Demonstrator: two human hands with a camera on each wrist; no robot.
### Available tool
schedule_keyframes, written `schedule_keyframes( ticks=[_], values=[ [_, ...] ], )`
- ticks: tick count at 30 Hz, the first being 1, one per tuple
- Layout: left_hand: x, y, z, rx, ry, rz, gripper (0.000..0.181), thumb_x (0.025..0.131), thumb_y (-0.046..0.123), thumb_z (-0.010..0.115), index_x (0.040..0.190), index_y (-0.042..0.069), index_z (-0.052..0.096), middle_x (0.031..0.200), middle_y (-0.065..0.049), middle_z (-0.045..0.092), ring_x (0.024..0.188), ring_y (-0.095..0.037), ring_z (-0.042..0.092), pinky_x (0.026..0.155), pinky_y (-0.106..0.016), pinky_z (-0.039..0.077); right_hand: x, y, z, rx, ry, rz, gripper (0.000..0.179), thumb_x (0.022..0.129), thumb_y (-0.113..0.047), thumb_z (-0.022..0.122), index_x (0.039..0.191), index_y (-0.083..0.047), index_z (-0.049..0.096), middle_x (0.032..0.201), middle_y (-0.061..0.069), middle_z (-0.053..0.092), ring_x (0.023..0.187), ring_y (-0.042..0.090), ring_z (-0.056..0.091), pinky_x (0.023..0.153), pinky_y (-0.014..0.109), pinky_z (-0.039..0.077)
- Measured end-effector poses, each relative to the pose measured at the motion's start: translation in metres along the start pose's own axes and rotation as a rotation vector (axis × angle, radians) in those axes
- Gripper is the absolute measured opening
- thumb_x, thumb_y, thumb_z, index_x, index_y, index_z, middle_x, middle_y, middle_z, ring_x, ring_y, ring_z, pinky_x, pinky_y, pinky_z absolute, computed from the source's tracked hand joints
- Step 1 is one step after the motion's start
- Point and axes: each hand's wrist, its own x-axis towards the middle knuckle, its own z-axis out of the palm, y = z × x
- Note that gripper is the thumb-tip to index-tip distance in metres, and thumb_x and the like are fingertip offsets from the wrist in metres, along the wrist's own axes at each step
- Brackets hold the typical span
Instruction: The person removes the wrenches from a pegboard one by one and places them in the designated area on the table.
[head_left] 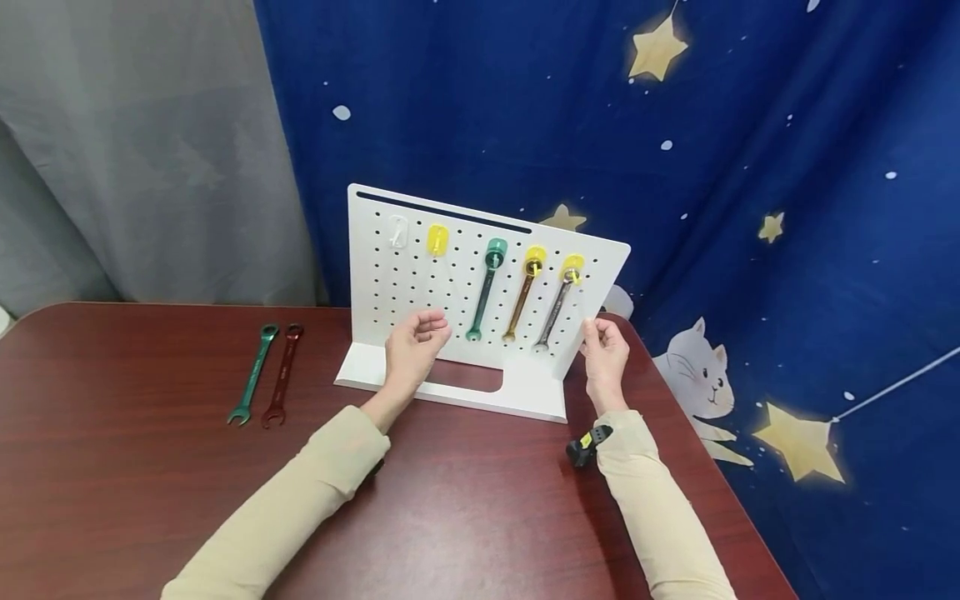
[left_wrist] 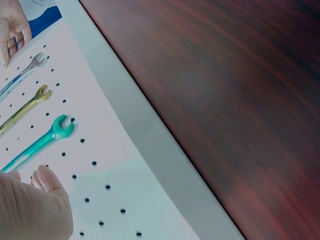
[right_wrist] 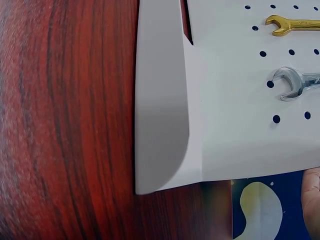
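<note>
A white pegboard (head_left: 465, 287) stands upright on its base, with three combination wrenches hanging from its hooks: a green wrench (head_left: 483, 292), a gold wrench (head_left: 520, 302) and a silver wrench (head_left: 553, 312). My left hand (head_left: 414, 346) is in front of the board's lower middle, left of the green wrench, its fingers loosely bent with nothing in them. At the board's right edge, my right hand (head_left: 606, 362) pinches the rim between thumb and fingers, beside the silver wrench. Only a sliver of that hand (right_wrist: 311, 200) shows in the right wrist view.
On the table's left lie another green wrench (head_left: 254, 375) and a red wrench (head_left: 283, 377). A white hook (head_left: 398, 232) and a yellow hook (head_left: 437, 240) on the board bear nothing. Behind the wooden table (head_left: 150, 483) hangs a blue curtain (head_left: 465, 100).
</note>
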Motion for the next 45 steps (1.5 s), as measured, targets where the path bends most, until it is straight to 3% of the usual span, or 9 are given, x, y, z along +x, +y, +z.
schedule_keyframes(
  ticks=[12, 21, 32, 37, 45],
  values=[
    [0.004, 0.003, 0.035, -0.083, 0.041, 0.023, 0.023, 0.083, 0.008, 0.070, 0.106, 0.004, 0.065, 0.103, -0.011, 0.069, 0.089, -0.022, 0.066, 0.080, -0.027, 0.055, -0.001, -0.006, -0.001, 0.029, -0.018, -0.009, 0.011, 0.092, -0.012, 0.061, 0.087, -0.003, 0.057, 0.069, -0.006, 0.054, 0.059, 0.008, 0.046, 0.053, 0.015, 0.043],
    [0.007, 0.005, 0.052, -0.062, 0.109, 0.061, 0.027, 0.081, 0.009, 0.073, 0.106, 0.004, 0.064, 0.104, -0.011, 0.069, 0.090, -0.022, 0.067, 0.082, -0.033, 0.054, -0.012, -0.024, 0.002, 0.013, -0.035, -0.021, 0.011, 0.092, -0.009, 0.060, 0.086, 0.000, 0.057, 0.071, -0.004, 0.056, 0.061, 0.009, 0.048, 0.056, 0.015, 0.046],
    [0.010, 0.004, 0.066, -0.112, 0.156, 0.056, 0.024, 0.079, 0.002, 0.072, 0.102, 0.002, 0.064, 0.098, -0.014, 0.068, 0.090, -0.024, 0.066, 0.082, -0.031, 0.054, 0.002, 0.000, -0.002, 0.029, -0.021, -0.016, 0.017, 0.092, -0.014, 0.061, 0.088, 0.001, 0.056, 0.070, -0.006, 0.054, 0.058, 0.007, 0.043, 0.051, 0.015, 0.041],
    [0.011, 0.004, 0.071, -0.078, 0.181, 0.069, 0.023, 0.079, 0.001, 0.072, 0.101, 0.001, 0.064, 0.096, -0.014, 0.068, 0.088, -0.025, 0.066, 0.083, -0.032, 0.053, 0.001, 0.001, -0.001, 0.014, -0.004, -0.016, 0.018, 0.091, -0.017, 0.063, 0.086, -0.001, 0.057, 0.071, -0.007, 0.055, 0.061, 0.005, 0.046, 0.054, 0.014, 0.044],
    [0.011, 0.009, 0.073, 0.014, 0.206, 0.037, 0.020, 0.079, 0.006, 0.072, 0.098, 0.006, 0.065, 0.093, -0.008, 0.067, 0.086, -0.022, 0.064, 0.082, -0.033, 0.049, 0.000, -0.001, 0.000, 0.001, -0.002, -0.013, 0.012, 0.091, -0.018, 0.063, 0.082, -0.012, 0.058, 0.073, -0.008, 0.058, 0.066, 0.013, 0.050, 0.063, 0.026, 0.052]
  ],
)
